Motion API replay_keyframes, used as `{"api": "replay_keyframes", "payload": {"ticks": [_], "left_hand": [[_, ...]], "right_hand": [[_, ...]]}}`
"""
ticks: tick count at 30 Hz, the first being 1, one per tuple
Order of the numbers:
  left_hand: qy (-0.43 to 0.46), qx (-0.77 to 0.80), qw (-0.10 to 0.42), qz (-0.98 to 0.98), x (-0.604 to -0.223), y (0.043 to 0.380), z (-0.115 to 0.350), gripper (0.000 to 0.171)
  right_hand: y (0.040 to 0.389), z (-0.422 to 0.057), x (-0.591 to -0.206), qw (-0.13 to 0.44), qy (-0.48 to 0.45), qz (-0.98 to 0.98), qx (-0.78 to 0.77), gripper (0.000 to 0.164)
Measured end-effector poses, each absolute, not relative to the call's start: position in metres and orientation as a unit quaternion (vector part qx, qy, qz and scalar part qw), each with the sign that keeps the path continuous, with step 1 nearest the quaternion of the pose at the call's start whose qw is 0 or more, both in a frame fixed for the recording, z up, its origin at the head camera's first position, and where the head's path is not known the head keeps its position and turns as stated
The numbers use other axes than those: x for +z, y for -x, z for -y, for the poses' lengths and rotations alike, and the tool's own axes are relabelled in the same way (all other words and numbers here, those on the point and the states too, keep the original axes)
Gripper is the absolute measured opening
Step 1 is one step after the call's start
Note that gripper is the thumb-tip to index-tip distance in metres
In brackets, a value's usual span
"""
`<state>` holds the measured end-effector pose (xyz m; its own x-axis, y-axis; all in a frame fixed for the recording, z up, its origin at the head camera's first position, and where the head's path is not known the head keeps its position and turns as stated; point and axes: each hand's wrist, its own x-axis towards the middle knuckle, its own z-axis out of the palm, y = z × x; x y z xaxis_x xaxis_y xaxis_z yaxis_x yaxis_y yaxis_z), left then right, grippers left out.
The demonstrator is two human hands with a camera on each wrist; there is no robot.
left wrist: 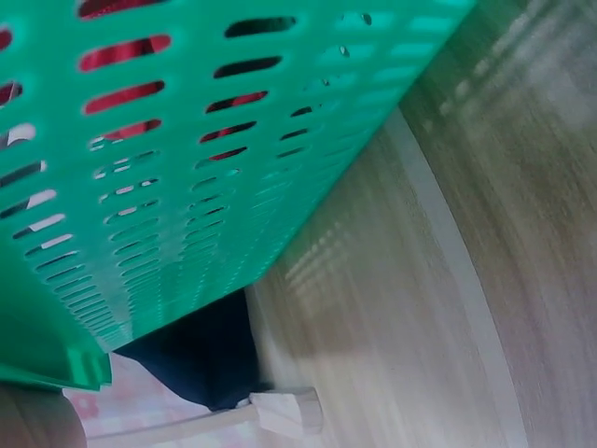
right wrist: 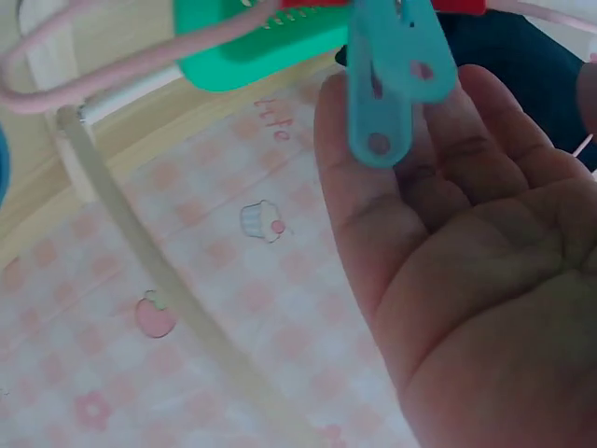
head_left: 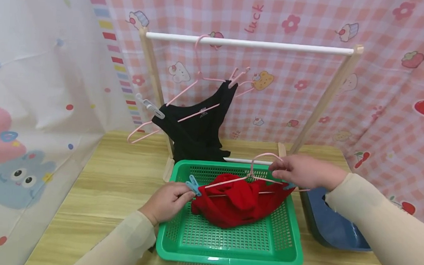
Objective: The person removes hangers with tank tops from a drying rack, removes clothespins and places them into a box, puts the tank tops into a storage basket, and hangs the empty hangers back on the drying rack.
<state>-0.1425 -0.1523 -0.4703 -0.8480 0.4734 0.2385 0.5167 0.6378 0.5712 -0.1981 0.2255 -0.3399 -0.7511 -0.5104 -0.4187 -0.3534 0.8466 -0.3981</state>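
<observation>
Low in the mid frame, the red cloth (head_left: 238, 201) is in or just over the green basket (head_left: 229, 260) on the bench (head_left: 103, 178), w/ a pink hanger (head_left: 251, 175) and a blue peg (head_left: 193, 184) at its left end. A 2nd blue peg (right wrist: 378, 103) is at its right end. The L hand (head_left: 167, 202) is by the left peg, fingers bent; can't tell if its grip pinches the peg or cloth, or just touches. The R hand (head_left: 306, 170), right of mid frame, has its grip loose, fingers not closed round anything, right behind the other peg. I think the step now is pegging the cloth to the hanger, prob. almost done b/c both ends have a peg. Next move prob. calls for a quick check that both pegs bite, then a good hold on the hanger, to lift it lvl and hook it on the white bar (head_left: 275, 45) up top, right of the black top (head_left: 206, 132).
</observation>
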Motion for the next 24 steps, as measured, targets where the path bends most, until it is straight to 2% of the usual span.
{"api": "replay_keyframes", "payload": {"ticks": [4, 6, 12, 17, 20, 24], "left_hand": [[0.265, -0.325, 0.027, 0.907, -0.472, 0.144, 0.152, 0.035], [0.266, -0.324, 0.027, 0.907, -0.474, 0.145, 0.152, 0.035], [0.268, -0.315, 0.036, 0.910, -0.476, 0.145, 0.151, 0.031], [0.262, -0.311, 0.037, 0.913, -0.477, 0.144, 0.151, 0.030], [0.262, -0.308, 0.037, 0.914, -0.477, 0.144, 0.150, 0.029], [0.265, -0.307, 0.040, 0.913, -0.477, 0.145, 0.148, 0.032]], "right_hand": [[0.191, -0.237, -0.346, 0.250, 0.224, -0.929, -0.154, 0.062], [0.189, -0.241, -0.350, 0.238, 0.228, -0.932, -0.152, 0.062], [0.183, -0.248, -0.366, 0.211, 0.240, -0.937, -0.144, 0.042], [0.179, -0.251, -0.382, 0.134, 0.260, -0.949, -0.117, 0.024], [0.178, -0.253, -0.389, 0.092, 0.264, -0.956, -0.091, 0.018], [0.177, -0.256, -0.395, 0.080, 0.257, -0.960, -0.072, 0.016]]}}
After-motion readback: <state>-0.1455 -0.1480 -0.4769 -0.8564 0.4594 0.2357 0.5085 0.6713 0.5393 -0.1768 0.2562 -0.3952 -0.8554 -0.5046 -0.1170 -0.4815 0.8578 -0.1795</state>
